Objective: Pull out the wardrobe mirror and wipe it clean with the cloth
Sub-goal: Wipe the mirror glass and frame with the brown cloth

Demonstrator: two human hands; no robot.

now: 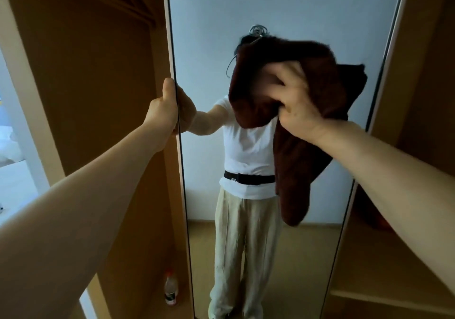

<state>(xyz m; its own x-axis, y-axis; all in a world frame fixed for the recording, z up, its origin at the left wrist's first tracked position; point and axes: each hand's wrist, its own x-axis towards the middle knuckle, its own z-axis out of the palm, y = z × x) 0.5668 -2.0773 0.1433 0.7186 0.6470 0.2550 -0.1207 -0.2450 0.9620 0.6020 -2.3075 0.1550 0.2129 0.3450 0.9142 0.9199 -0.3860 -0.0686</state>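
Two hands up, head view only.

Left hand [165, 107]: fingers wrapped round the left edge of the mirror [209, 35], thumb upright along the pale narrow frame. Firm grip, arm stretched out.

Right hand [295, 102]: holds a dark brown cloth [293, 171] against the upper middle of the glass. Fingers are partly curled and dug into the fabric; their tips are blurred. The cloth looks thick and soft, like towelling. It is bunched under the palm, and a long loose fold hangs below the wrist.

Mirror: tall, narrow, flat panel with thin dark edging, standing upright between the wooden sides of the wardrobe [93, 85]. The glass reflects a pale wall, a wood-toned floor and the person in a white T-shirt, black belt and light creased trousers.

Wardrobe: smooth tan board, matt. A shelf [384, 269] of the same board sits low on the right.

Low on the left inside the wardrobe stands a small clear plastic bottle [170, 288] with a reddish cap. Its label is too blurred to read.
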